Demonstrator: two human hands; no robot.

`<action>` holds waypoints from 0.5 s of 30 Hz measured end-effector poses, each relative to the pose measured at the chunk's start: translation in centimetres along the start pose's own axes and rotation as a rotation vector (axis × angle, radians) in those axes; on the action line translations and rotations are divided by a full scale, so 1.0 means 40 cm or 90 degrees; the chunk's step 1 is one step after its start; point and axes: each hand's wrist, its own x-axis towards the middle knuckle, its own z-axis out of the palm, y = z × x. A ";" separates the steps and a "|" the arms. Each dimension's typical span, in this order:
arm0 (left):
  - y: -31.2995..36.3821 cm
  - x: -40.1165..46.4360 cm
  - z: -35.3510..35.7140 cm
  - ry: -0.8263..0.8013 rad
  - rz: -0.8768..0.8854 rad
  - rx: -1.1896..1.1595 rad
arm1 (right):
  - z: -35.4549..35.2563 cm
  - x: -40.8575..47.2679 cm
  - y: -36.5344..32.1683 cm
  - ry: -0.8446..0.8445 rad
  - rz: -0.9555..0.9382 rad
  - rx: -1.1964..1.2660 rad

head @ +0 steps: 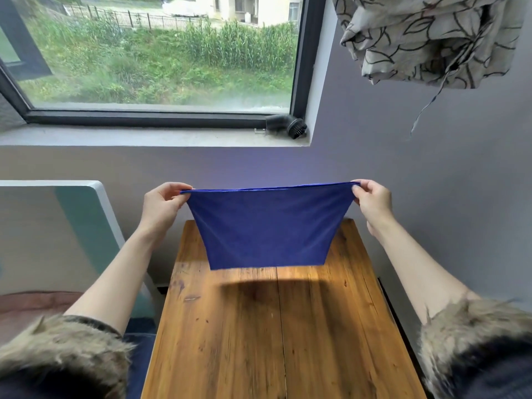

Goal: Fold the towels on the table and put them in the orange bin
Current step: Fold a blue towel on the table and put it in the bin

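A blue towel point(267, 228) hangs stretched in the air above the far end of the wooden table point(276, 335). My left hand point(162, 205) pinches its upper left corner and my right hand point(372, 200) pinches its upper right corner. The top edge is pulled taut between them. Its lower edge hangs just above the tabletop and casts a shadow on the wood. No orange bin shows in this view.
The table's far end stands against a grey wall under a window sill holding a black brush point(288, 126). A white and teal panel point(86, 220) stands at the left. Patterned fabric point(426, 38) hangs at the upper right.
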 end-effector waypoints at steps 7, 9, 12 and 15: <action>-0.031 -0.077 -0.024 -0.053 0.018 -0.037 | -0.050 -0.071 0.083 -0.014 -0.016 0.005; -0.062 -0.111 -0.031 -0.102 -0.010 -0.004 | -0.072 -0.110 0.135 -0.049 0.012 -0.017; -0.144 -0.176 -0.034 -0.188 -0.104 0.075 | -0.107 -0.179 0.236 -0.126 0.083 -0.083; -0.240 -0.268 -0.035 -0.252 -0.199 0.143 | -0.135 -0.249 0.337 -0.183 0.180 -0.135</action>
